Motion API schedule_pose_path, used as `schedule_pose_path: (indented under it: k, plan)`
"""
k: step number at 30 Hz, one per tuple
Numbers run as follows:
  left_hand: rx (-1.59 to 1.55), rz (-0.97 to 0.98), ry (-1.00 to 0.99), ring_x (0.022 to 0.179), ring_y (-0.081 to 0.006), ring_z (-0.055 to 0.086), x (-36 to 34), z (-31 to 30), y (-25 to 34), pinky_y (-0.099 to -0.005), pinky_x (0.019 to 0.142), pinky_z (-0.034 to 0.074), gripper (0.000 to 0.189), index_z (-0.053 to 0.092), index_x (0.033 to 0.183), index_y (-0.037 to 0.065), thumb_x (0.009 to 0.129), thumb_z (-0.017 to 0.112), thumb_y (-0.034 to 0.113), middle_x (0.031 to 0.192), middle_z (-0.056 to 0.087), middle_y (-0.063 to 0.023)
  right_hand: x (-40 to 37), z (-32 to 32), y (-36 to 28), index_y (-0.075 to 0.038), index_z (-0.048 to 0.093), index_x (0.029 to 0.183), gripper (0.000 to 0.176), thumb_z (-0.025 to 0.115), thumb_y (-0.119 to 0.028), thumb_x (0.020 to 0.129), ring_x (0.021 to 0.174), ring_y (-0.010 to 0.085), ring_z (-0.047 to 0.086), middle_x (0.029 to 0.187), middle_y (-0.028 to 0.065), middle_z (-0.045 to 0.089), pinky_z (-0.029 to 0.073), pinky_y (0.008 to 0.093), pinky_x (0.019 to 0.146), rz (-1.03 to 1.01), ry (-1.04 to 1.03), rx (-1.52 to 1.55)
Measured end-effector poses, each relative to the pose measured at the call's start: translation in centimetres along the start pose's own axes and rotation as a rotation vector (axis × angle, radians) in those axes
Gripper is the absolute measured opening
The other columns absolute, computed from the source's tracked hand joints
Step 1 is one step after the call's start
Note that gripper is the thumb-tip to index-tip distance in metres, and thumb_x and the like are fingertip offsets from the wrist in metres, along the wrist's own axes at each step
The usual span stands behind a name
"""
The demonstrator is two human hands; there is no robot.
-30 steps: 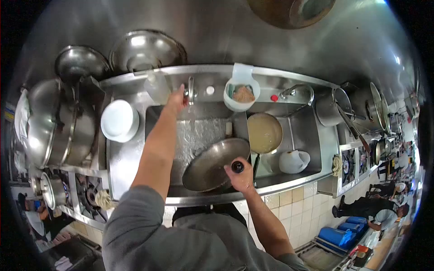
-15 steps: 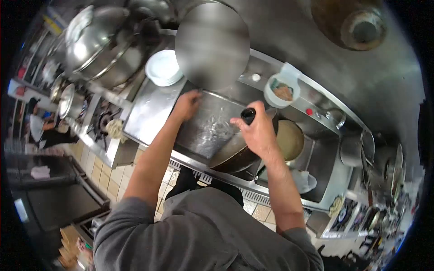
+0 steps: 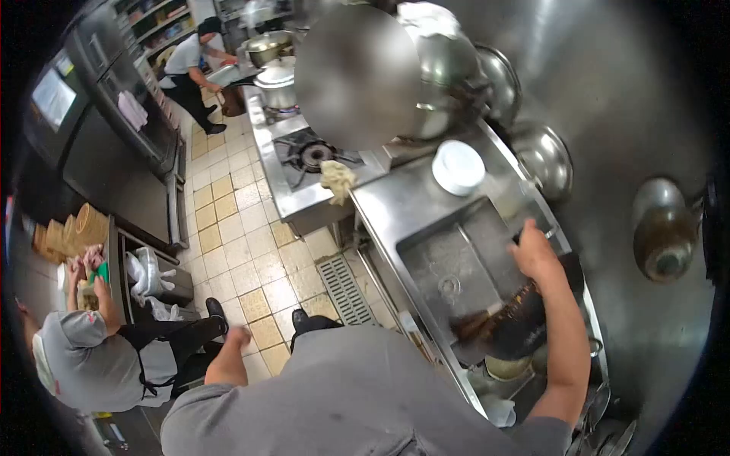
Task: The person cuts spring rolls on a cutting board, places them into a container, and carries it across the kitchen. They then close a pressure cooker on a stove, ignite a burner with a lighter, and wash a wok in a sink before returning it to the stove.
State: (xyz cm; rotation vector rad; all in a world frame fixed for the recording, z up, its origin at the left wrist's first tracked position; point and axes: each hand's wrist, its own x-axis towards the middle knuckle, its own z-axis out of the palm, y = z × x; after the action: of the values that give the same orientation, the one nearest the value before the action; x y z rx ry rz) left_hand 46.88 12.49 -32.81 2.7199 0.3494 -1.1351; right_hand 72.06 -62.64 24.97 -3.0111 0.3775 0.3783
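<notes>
Over the sink, my right hand is closed round a black handle, which shows at the fingertips. Just below that hand, a dark, scorched pan lies tilted over the sink's near end; whether the handle belongs to it is partly hidden. My left hand hangs low at my left side over the tiled floor, small and blurred, with nothing clearly seen in it. A round pale pan is partly under the dark one.
White plates are stacked on the steel counter. A cloth lies by a burner. One co-worker stands close at the left, another person farther back. A floor drain runs beside the sink.
The view has swung left, bringing the aisle and a nearby co-worker into sight. My left hand has left the sink and dropped to my side. The dark pan has tipped, showing its scorched surface.
</notes>
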Motion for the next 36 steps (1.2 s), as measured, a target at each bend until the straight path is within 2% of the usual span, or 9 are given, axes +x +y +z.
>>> schedule_pose_path:
  k: [7,9,12,17,21,22,25,32,36]
  plan:
    - [-0.899,-0.263,-0.366,0.076,-0.0287,0.07,-6.1,1.4,-6.0,-0.0492,0.063,0.058,0.038,0.07,0.12,0.013,0.083,0.074,0.017,0.096,0.071,-0.0123,-0.6,-2.1,-4.7,0.009,0.041,0.134,0.066,0.076,-0.008,0.08,0.121,0.0454,0.056,0.126,0.033,0.058,0.046,0.0498,0.102,0.214,0.086,-0.122]
    - [-0.71,0.023,-0.479,0.072,-0.0262,0.07,1.1,3.7,-12.6,-0.0451,0.057,0.055,0.018,0.07,0.087,0.008,0.09,0.061,0.023,0.08,0.069,-0.0132,-0.2,-3.7,-1.8,0.008,0.042,0.134,0.067,0.076,-0.013,0.081,0.121,0.0447,0.056,0.125,0.0322,0.059,0.046,0.0485,0.102,0.237,0.244,-0.136]
    - [-0.353,-0.065,-0.075,0.087,-0.0326,0.071,0.5,-5.8,-12.1,-0.0417,0.08,0.056,0.034,0.071,0.087,0.005,0.087,0.058,0.037,0.097,0.072,-0.0198,-4.5,-7.9,-1.6,0.009,0.044,0.132,0.066,0.077,-0.017,0.081,0.122,0.0423,0.057,0.127,0.0313,0.058,0.046,0.0461,0.101,0.275,0.42,0.007]
    - [-0.456,-0.043,0.432,0.107,-0.0362,0.066,3.9,-17.8,-13.8,-0.0405,0.097,0.051,0.043,0.072,0.114,0.007,0.09,0.062,0.041,0.109,0.071,-0.0212,-11.3,-7.6,-8.2,-0.008,0.048,0.127,0.036,0.061,-0.026,0.099,0.045,0.0095,0.038,0.061,-0.0008,0.037,0.03,0.0293,0.037,0.265,0.76,1.123]
    - [-0.673,0.061,0.659,0.097,-0.037,0.069,2.1,-30.2,-9.2,-0.0421,0.088,0.054,0.039,0.069,0.114,0.003,0.086,0.068,0.03,0.105,0.071,-0.0205,-9.4,-3.3,-15.0,-0.009,0.048,0.101,0.015,0.054,-0.022,0.104,0.056,0.0063,0.029,0.07,-0.0035,0.031,0.028,0.0246,0.047,-0.109,0.672,1.623]
    - [-0.853,0.082,0.491,0.096,-0.0309,0.069,0.0,-34.9,-7.4,-0.0395,0.088,0.053,0.041,0.067,0.118,0.0,0.09,0.067,0.03,0.105,0.071,-0.0194,-10.0,-3.7,-19.5,-0.007,0.058,0.079,0.041,0.071,-0.045,0.091,0.065,0.0125,0.055,0.069,0.0002,0.055,0.045,0.0259,0.059,-0.179,0.534,1.484]
    - [-0.735,0.204,0.64,0.097,-0.0277,0.07,-1.9,-42.8,-4.8,-0.036,0.087,0.054,0.037,0.067,0.12,0.003,0.091,0.067,0.026,0.105,0.072,-0.0177,-4.4,0.1,-28.4,-0.007,0.047,0.099,0.015,0.052,-0.02,0.105,0.057,0.0066,0.03,0.072,-0.0028,0.031,0.028,0.0232,0.05,-0.577,0.218,1.789]
    - [-1.349,0.477,0.999,0.095,-0.0177,0.068,-6.3,-57.0,-5.5,-0.0315,0.087,0.054,0.025,0.069,0.112,0.002,0.091,0.07,0.016,0.103,0.072,-0.0105,0.0,4.3,-58.6,-0.006,0.046,0.104,0.014,0.059,-0.007,0.097,0.065,0.0119,0.042,0.078,0.0026,0.045,0.036,0.0275,0.062,-0.683,-0.15,1.812]
    - [-0.742,0.84,1.278,0.1,-0.0318,0.063,-8.7,-63.3,-7.6,-0.0422,0.098,0.046,0.034,0.068,0.112,0.005,0.08,0.073,0.016,0.101,0.068,-0.0143,2.8,11.0,-76.3,-0.002,0.049,0.113,0.02,0.06,-0.002,0.097,0.081,0.0152,0.054,0.09,0.0085,0.058,0.046,0.0289,0.08,-0.7,-0.373,1.65]
